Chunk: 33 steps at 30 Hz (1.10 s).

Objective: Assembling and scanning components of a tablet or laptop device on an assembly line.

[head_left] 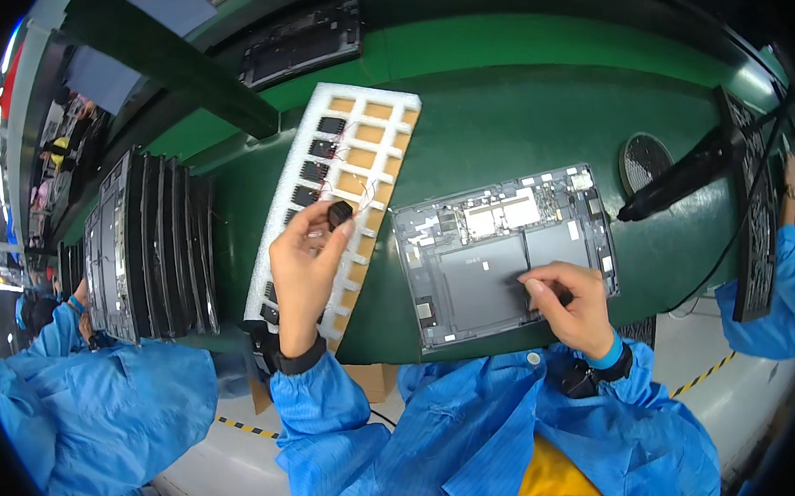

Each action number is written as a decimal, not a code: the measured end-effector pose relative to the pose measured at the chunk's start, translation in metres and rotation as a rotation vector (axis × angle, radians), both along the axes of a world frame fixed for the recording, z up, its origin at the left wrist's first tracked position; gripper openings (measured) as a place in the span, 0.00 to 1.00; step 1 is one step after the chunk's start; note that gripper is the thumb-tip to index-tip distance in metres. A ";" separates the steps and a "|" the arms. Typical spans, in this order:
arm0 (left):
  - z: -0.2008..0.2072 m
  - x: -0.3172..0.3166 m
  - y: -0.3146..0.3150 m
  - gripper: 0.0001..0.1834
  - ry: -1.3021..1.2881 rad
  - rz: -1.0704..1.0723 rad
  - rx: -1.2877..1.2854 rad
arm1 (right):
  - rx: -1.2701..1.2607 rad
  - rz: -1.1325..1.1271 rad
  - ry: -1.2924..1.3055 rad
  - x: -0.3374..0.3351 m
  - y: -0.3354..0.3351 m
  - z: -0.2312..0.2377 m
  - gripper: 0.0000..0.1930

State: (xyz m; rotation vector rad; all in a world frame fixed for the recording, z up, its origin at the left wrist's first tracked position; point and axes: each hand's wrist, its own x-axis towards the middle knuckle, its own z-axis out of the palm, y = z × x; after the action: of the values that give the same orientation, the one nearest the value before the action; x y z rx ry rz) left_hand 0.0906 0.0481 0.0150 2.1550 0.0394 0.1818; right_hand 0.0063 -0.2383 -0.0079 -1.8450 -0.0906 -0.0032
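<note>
Between thumb and fingertips, my left hand holds a small black part, with thin wires near it. It is raised above a white foam tray, whose left row of cells carries several similar black parts with red wires. My right hand is closed in a pinch over an opened laptop chassis. A dark tip pokes out at its fingers; what it belongs to is hidden. The chassis lies flat before me, with a circuit board along its far side.
A row of upright laptop chassis stands at the left on the green bench. To the right are a round mesh-topped container and a black handheld tool with a cable. Co-workers' blue sleeves show at the left and right.
</note>
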 end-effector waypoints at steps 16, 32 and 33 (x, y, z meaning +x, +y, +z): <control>-0.009 -0.046 -0.052 0.17 0.316 -0.289 -0.917 | 0.068 0.136 -0.169 0.032 0.051 0.011 0.15; -0.005 -0.047 -0.051 0.17 0.316 -0.263 -0.810 | 0.179 0.149 0.057 0.032 0.049 0.009 0.12; -0.003 -0.047 -0.052 0.17 0.310 -0.251 -0.801 | 0.187 0.135 0.035 0.032 0.049 0.007 0.11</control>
State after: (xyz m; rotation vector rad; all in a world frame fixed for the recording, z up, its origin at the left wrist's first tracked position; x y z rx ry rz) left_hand 0.0432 -0.0041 0.0121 1.3532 0.0153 -0.2773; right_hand 0.0381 -0.1895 -0.0005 -1.6485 -0.1841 0.1118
